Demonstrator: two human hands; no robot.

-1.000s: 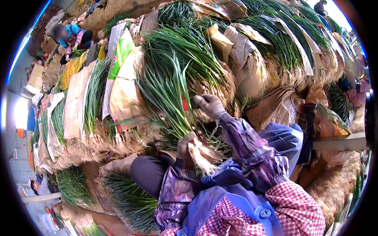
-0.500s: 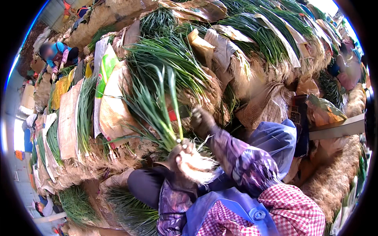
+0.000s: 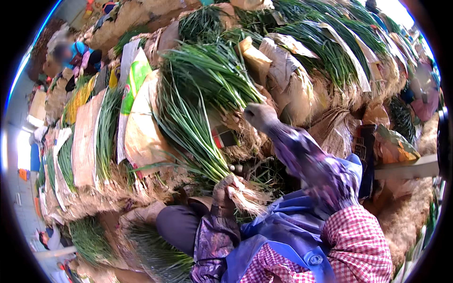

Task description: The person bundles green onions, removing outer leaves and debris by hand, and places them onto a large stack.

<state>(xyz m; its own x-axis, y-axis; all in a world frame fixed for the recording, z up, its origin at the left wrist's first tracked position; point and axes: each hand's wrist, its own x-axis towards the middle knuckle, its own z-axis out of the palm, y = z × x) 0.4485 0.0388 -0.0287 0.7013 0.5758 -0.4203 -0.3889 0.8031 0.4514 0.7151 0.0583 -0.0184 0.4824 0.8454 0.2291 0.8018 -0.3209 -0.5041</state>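
My left hand is closed around a bunch of green onions, just above their pale, hairy roots. The long leaves fan up and away to the left. My right hand is at the root end of a larger heap of green onions in front of me. Its fingers are curled in; what they hold, if anything, is hidden. Loose green bits lie between the hands and my blue apron.
Rows of stacked green onions run across the back, with brown paper sheets between bundles at left. A crumpled brown sack lies at right, near a pale beam. People work at far left and far right.
My right hand has moved up and away from the left hand to the heap. The bunch in my left hand now looks fuller, with more stalks showing, and has shifted slightly right.
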